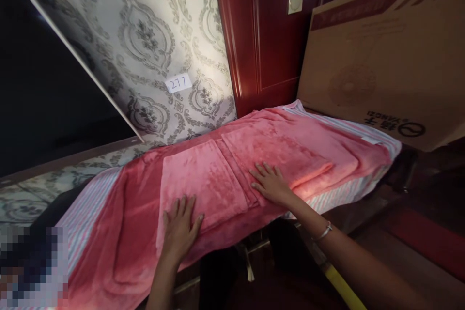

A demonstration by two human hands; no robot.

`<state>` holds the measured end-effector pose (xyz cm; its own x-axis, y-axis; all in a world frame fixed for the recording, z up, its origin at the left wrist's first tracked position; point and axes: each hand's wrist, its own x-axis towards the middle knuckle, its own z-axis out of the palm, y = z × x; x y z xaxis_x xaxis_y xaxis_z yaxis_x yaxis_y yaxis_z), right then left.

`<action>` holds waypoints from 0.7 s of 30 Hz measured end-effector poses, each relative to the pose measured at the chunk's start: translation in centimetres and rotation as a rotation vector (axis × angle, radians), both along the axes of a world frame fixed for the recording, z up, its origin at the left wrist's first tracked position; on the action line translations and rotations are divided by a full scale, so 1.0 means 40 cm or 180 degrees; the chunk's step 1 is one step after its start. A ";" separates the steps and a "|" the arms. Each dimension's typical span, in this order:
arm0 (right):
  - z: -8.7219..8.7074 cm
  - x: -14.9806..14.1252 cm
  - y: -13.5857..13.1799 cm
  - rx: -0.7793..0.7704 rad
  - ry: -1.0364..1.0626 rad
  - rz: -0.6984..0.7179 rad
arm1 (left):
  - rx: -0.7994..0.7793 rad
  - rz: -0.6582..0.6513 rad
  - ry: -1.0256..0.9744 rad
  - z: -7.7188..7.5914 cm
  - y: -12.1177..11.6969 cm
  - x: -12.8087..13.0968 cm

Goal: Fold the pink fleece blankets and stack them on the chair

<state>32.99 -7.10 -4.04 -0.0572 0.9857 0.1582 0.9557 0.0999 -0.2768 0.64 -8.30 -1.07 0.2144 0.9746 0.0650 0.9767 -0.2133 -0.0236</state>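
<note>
A large pink towel with striped ends lies spread along a narrow surface. On it lie two smaller folded pink towels side by side, the left folded towel and the right folded towel. My left hand rests flat, fingers spread, on the near edge of the left one. My right hand lies flat with fingers apart on the near left corner of the right one. A thin bracelet circles my right wrist. Neither hand holds anything.
Patterned wallpaper with a label "277" rises behind the towels. A dark screen stands at the left. A red wooden door and a big cardboard box stand at the right. A yellow strip shows below my right arm.
</note>
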 end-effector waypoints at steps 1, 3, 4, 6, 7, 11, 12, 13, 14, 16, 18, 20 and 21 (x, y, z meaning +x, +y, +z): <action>0.010 -0.015 -0.005 0.0013 0.0093 0.0077 | 0.0035 -0.0089 -0.0066 0.001 -0.002 0.016; 0.025 -0.059 -0.020 0.0171 0.0281 0.0420 | 0.0104 -0.0366 -0.0166 -0.009 -0.008 0.056; 0.027 -0.085 -0.030 0.0257 0.0348 0.0658 | 0.0121 -0.0509 -0.0189 -0.019 -0.013 0.077; 0.021 -0.135 -0.051 0.0293 0.0418 0.1062 | 0.0191 -0.0705 -0.0193 -0.046 -0.024 0.113; 0.013 -0.155 -0.062 0.0242 0.0434 0.1167 | 0.0259 -0.0747 -0.0181 -0.060 -0.030 0.127; -0.021 -0.188 -0.086 0.0119 0.0476 0.1164 | 0.0537 -0.0771 -0.0153 -0.093 -0.047 0.142; -0.025 -0.186 -0.087 0.0130 0.0471 0.1175 | 0.0533 -0.0777 -0.0157 -0.093 -0.049 0.141; -0.025 -0.182 -0.086 0.0141 0.0462 0.1215 | 0.0506 -0.0781 -0.0168 -0.090 -0.050 0.139; -0.023 -0.177 -0.085 0.0153 0.0448 0.1274 | 0.0456 -0.0791 -0.0183 -0.085 -0.051 0.136; -0.013 -0.166 -0.079 0.0177 0.0428 0.1402 | 0.0323 -0.0841 -0.0229 -0.071 -0.051 0.129; -0.003 -0.157 -0.072 0.0229 0.0444 0.1503 | 0.0236 -0.0911 -0.0280 -0.054 -0.052 0.116; 0.001 -0.150 -0.065 0.0334 0.0492 0.1581 | 0.0285 -0.0916 -0.0310 -0.040 -0.055 0.097; -0.002 -0.147 -0.062 0.0417 0.0514 0.1616 | 0.0340 -0.0867 -0.0310 -0.035 -0.058 0.086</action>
